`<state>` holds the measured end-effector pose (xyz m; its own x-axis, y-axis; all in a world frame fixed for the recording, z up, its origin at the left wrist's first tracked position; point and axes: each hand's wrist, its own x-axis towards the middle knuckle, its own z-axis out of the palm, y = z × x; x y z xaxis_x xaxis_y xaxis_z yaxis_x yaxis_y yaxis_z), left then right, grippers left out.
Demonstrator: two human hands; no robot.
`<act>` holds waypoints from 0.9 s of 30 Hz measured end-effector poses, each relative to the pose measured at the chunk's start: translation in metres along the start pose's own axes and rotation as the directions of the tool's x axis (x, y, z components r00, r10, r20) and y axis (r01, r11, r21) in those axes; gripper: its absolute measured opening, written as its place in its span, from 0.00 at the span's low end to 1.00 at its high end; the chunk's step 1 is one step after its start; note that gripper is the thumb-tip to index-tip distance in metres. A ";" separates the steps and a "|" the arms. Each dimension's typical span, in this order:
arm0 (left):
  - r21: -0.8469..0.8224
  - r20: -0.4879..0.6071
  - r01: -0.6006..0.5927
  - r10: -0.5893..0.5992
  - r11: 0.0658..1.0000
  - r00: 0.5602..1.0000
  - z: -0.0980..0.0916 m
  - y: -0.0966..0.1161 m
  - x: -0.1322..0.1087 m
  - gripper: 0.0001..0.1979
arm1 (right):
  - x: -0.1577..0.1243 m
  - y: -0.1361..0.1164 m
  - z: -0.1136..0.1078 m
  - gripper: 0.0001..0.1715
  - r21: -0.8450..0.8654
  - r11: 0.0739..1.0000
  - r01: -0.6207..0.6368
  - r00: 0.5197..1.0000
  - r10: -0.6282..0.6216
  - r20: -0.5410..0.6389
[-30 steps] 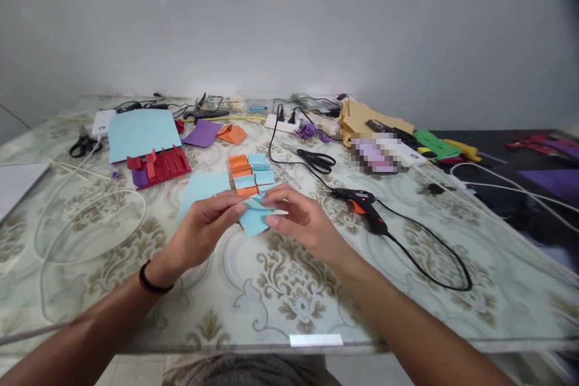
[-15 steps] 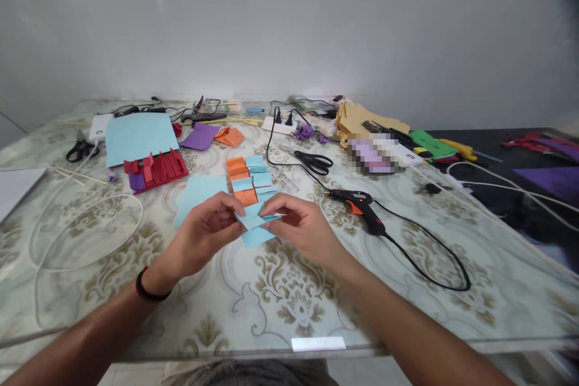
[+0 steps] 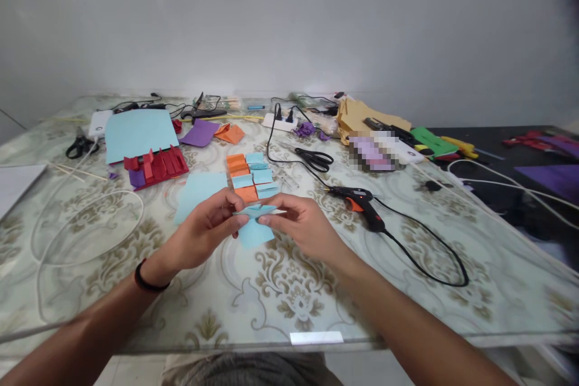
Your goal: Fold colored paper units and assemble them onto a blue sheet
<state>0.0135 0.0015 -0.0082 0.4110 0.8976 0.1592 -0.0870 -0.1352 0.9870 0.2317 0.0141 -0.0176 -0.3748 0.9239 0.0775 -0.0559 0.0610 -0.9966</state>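
A small sheet of light blue paper is pinched between both hands, with folds along its upper part. My left hand closes on its left side, the thumb on top of a fold. On the right side, my right hand grips the same paper between thumb and fingers. Just beyond them lies a group of folded orange paper pieces and folded light blue pieces. A flat light blue sheet rests beside my left hand.
To the right lies a glue gun with its black cord, behind it black scissors. Folded red paper and a large blue sheet are at the left. A power strip stands at the back; a white cable loops at left.
The folded upper part of the held paper has been tipped and pressed flatter. Both thumbs now lie closer together over the fold.
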 end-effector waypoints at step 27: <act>-0.022 -0.176 0.060 -0.063 0.998 0.982 0.006 -0.002 0.002 0.14 | -0.002 0.001 0.005 0.16 0.009 1.000 0.008 0.993 -0.007 -0.115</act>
<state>0.0199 0.0008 -0.0102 0.2499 0.9641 0.0902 -0.0826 -0.0716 0.9940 0.2274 0.0100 -0.0184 -0.2650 0.9608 0.0809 -0.0670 0.0653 -0.9956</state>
